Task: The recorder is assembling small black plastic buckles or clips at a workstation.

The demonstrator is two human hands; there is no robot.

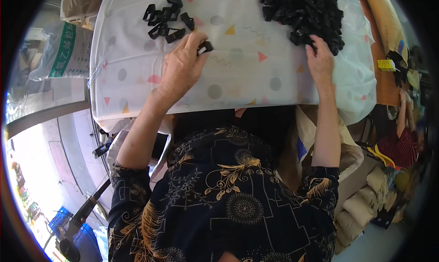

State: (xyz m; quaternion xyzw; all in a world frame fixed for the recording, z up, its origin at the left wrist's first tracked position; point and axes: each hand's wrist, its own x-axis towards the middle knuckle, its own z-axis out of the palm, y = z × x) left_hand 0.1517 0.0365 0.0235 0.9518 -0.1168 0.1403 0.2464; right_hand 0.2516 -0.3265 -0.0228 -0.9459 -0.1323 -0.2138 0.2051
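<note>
My left hand (180,65) is above the patterned tablecloth, left of the middle. Its fingers are closed on a small black plastic part (208,46), which pokes out between thumb and fingers with a light gap in it. Just beyond that hand lies a loose group of similar black parts (160,17). My right hand (322,63) reaches the near edge of a large heap of black parts (302,10) at the far right. Thumb and forefinger pinch a piece at the heap's edge, partly hidden by the fingers.
The white tablecloth (244,86) with coloured shapes covers the table. A clear plastic bag with a green band (64,51) hangs at the left. Open sacks (347,147) stand by my right elbow. At the far right is another person in a striped red top (398,145), near stacked tan packages (359,207).
</note>
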